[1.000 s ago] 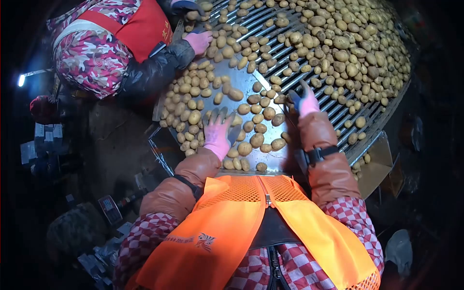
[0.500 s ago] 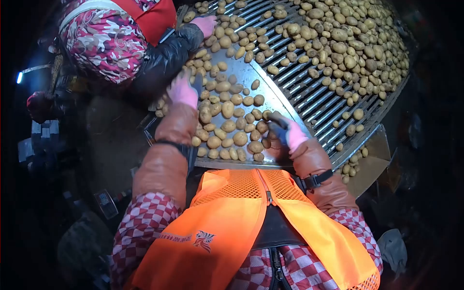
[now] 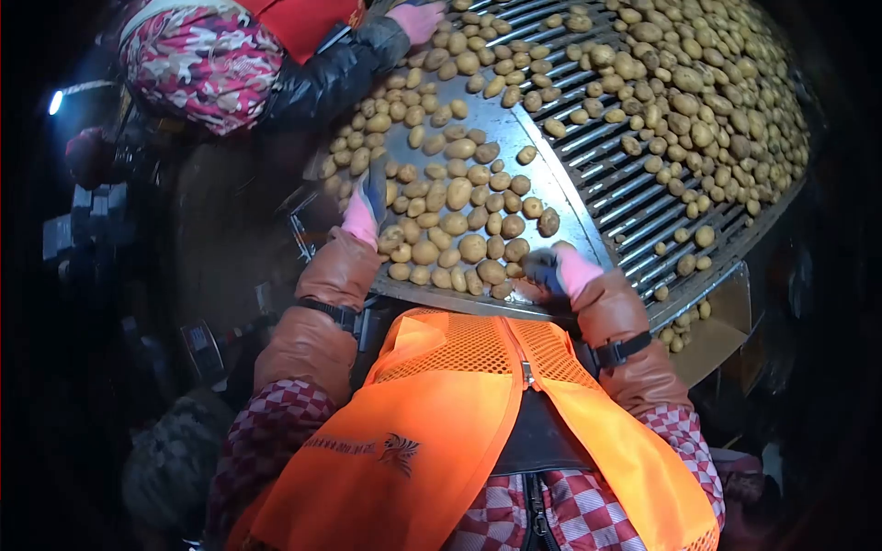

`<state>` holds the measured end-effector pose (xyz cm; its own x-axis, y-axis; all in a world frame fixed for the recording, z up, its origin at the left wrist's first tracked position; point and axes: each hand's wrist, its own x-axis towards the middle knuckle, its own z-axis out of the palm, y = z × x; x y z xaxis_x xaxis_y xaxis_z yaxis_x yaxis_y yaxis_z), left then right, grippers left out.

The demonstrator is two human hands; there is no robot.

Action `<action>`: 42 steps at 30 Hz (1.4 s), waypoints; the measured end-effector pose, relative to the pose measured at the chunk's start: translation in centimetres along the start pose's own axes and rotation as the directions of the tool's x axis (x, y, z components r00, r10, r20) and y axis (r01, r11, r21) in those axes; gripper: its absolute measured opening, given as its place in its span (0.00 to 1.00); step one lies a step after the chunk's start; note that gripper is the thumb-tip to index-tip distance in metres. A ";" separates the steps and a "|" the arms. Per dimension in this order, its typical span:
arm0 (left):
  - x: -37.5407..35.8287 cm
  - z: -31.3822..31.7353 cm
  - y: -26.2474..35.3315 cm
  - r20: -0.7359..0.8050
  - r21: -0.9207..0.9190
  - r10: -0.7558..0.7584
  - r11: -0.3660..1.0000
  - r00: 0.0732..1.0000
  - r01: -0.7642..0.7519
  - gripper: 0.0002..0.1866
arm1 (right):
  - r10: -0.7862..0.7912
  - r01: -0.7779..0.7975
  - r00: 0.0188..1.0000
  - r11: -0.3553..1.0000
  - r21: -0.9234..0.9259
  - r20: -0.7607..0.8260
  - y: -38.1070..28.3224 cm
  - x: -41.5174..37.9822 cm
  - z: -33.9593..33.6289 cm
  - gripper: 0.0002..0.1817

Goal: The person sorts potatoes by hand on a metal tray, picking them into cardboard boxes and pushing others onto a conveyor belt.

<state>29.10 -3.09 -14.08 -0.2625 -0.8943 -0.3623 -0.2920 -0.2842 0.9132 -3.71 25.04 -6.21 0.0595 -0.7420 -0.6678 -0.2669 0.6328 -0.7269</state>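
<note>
My left hand (image 3: pixel 369 204), in a pink and dark glove, is held edge-on at the left side of the metal tray (image 3: pixel 562 197), touching the potatoes (image 3: pixel 457 193) there. Its fingers are stretched out, and I see nothing held. My right hand (image 3: pixel 562 270), gloved the same way, rests low on the tray at the right of the potatoes. Its dark fingers are blurred, so their closure and anything in them cannot be made out. Several potatoes lie loose between my two hands.
Metal bars (image 3: pixel 597 151) slope beside the tray, with a large potato heap (image 3: pixel 707 101) on them. A co-worker in a camouflage hood (image 3: pixel 200 64) leans in at upper left, a pink-gloved hand (image 3: pixel 418 20) by the potatoes. A cardboard box (image 3: pixel 712 335) stands at lower right.
The whole view has shifted. My left hand has turned edge-on and come down along the potatoes' left side. My right hand has moved nearer the tray's front edge.
</note>
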 end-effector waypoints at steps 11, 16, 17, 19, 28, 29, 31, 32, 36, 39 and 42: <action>-9.4 -5.3 -6.5 -0.132 -0.427 -0.194 0.896 0.972 0.121 0.19 | -0.272 -0.142 0.839 0.727 -0.672 -0.471 -11.9 14.2 -0.9 0.16; -12.0 0.9 3.7 0.195 0.793 0.119 0.565 0.974 -0.228 0.21 | -0.264 -0.117 0.852 0.747 -0.655 -0.452 -11.9 15.3 -2.0 0.19; -10.6 0.7 3.3 0.105 0.608 0.033 0.789 0.994 -0.090 0.20 | -0.222 -0.065 0.872 0.830 -0.553 -0.435 -11.2 15.6 -2.6 0.19; -8.2 0.2 5.5 0.045 0.622 -0.059 0.782 0.997 0.018 0.17 | -0.069 0.114 0.974 0.972 0.204 -0.216 -6.7 17.2 -5.0 0.23; 1.9 11.5 8.6 0.379 0.390 0.496 0.680 0.781 -0.621 0.20 | -0.171 0.327 0.932 0.013 0.945 -0.320 3.9 4.5 -3.3 0.25; 1.1 12.2 6.6 0.514 0.646 0.550 0.257 0.659 -0.718 0.22 | -0.024 0.335 0.942 0.133 0.933 -0.335 5.2 3.3 -3.4 0.23; -2.5 10.4 7.1 0.607 0.701 0.375 0.161 0.700 -0.694 0.24 | 0.230 0.315 0.879 0.377 0.871 -0.417 5.3 0.1 -3.0 0.18; -3.2 8.9 6.8 0.586 0.708 0.336 0.230 0.737 -0.668 0.23 | 0.146 0.313 0.900 0.436 0.844 -0.410 6.2 -1.7 -3.2 0.18; -5.6 5.1 6.0 0.274 0.934 0.284 0.147 0.919 -0.324 0.17 | 0.229 0.303 0.869 0.454 0.837 -0.439 9.9 -6.6 -2.0 0.17; -8.1 8.2 8.2 0.357 0.857 0.338 0.253 0.871 -0.449 0.16 | 0.308 0.259 0.873 0.364 0.895 -0.378 10.6 -7.6 -0.9 0.23; -11.7 15.3 7.1 0.735 0.521 0.361 0.243 0.574 -0.819 0.15 | 0.327 0.212 0.866 0.445 0.870 -0.378 8.9 -6.7 0.2 0.29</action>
<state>16.03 10.66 -6.18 -0.9320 -0.3621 -0.0158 -0.3347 0.8430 0.4211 -6.26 35.71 -8.26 -0.3996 -0.5197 -0.7551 0.7309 0.3165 -0.6046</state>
